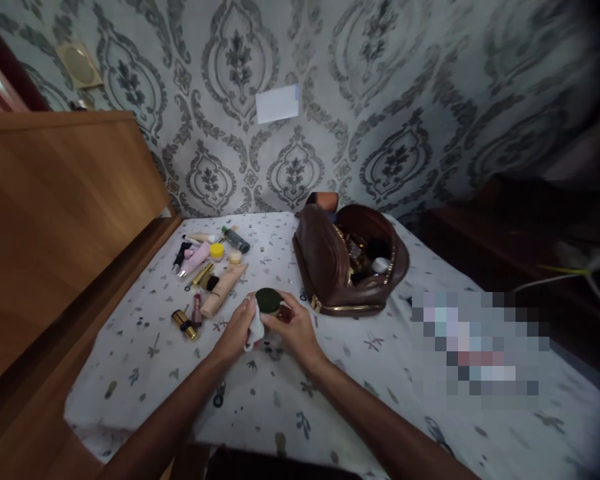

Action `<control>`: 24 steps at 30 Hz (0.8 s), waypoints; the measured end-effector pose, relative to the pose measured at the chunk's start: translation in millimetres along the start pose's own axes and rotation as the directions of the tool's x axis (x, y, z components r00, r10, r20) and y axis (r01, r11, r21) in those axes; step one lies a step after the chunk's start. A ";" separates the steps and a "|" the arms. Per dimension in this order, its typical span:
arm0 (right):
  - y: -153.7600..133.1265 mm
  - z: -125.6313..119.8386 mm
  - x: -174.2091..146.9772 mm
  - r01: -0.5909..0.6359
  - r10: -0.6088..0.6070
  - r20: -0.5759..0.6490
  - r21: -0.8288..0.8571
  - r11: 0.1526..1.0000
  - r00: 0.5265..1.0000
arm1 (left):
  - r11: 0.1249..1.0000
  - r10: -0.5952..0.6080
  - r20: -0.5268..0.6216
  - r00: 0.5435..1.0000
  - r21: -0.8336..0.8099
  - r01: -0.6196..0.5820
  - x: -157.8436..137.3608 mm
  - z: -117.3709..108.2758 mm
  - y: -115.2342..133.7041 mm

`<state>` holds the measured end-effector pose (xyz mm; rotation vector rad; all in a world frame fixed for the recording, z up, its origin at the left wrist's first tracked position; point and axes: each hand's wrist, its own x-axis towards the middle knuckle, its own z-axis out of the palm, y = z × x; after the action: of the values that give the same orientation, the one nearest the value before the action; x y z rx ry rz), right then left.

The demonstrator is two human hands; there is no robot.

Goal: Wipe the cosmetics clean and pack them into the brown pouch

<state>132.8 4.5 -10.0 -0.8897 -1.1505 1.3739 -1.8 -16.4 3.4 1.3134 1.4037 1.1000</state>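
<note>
Between my hands, above the cloth, is a small round container with a dark green lid [268,301]. My right hand [296,331] grips its right side with thumb and fingers. A white wipe or tissue [255,327] is bunched in my left hand [239,327], whose closed fingers press it to the container's left side. Left of my hands lie a beige tube [223,290], a gold-and-black bottle [185,325] and a dark pink lip tube [197,309]. To the right stands an unzipped brown toiletry bag [325,257] with several cosmetics inside, including a white-lidded jar [381,266].
A patterned white cloth [150,400] covers the table. Farther back left lie a green bottle [235,239], a yellow-capped item [217,251] and a lilac tube [197,257]. A wooden panel [70,220] borders the left side; a papered wall [310,60] stands behind. A blurred-out patch covers the right.
</note>
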 end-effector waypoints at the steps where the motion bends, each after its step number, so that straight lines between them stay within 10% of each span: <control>1: 0.9 -1.1 -0.3 0.034 -0.034 0.001 -0.078 0.996 0.999 | 0.998 0.025 -0.054 0.998 0.052 -0.022 -1.1 -1.9 -2.9; 6: -6.0 -6.0 -7.7 0.080 -0.046 0.105 -0.349 0.934 0.993 | 0.847 0.316 -0.075 0.946 0.471 -0.245 4.2 -29.1 -44.1; 11: -26.0 -23.0 -18.0 0.108 -0.035 0.237 -0.302 0.947 0.971 | 0.805 0.317 0.072 0.946 0.506 -0.309 12.0 -43.6 -69.1; 16: -34.8 -49.5 -26.4 0.257 -0.208 0.241 -0.190 0.948 0.948 | 0.991 0.016 -0.022 1.000 0.136 -0.012 -1.0 0.9 -27.4; 19: -41.9 -67.0 -31.6 0.307 -0.261 0.216 -0.216 0.927 0.941 | 0.978 -0.206 0.152 0.967 -0.005 0.209 -3.6 32.3 9.8; 21: -49.7 -80.7 -36.0 0.355 -0.315 0.185 -0.252 0.900 0.931 | 0.989 -0.131 0.199 0.971 0.096 0.114 3.3 45.3 34.7; 24: -64.4 -104.4 -44.2 0.444 -0.409 0.173 -0.339 0.830 0.896 | 0.834 0.273 0.333 0.902 0.385 -0.395 24.5 57.0 72.2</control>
<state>255.5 -26.3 21.8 -0.7670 -1.6078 0.8468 67.8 12.8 61.4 2.0273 1.2892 0.7965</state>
